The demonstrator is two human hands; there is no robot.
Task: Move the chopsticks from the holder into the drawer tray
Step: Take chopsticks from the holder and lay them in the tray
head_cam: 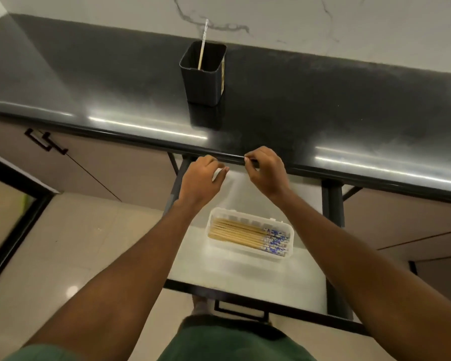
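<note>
A black square holder stands on the dark counter with one pale chopstick leaning in it. Below the counter an open drawer with a white lining carries a clear plastic tray. Several wooden chopsticks with blue patterned ends lie side by side in that tray. My left hand and my right hand hover close together over the drawer's back part, just under the counter's front edge. Both have curled fingers, and I see no chopstick in either.
The glossy black counter runs across the view, with a marbled white wall behind it. Cabinet doors with black handles are at the left. The drawer's black handle is at its near edge, above a tiled floor.
</note>
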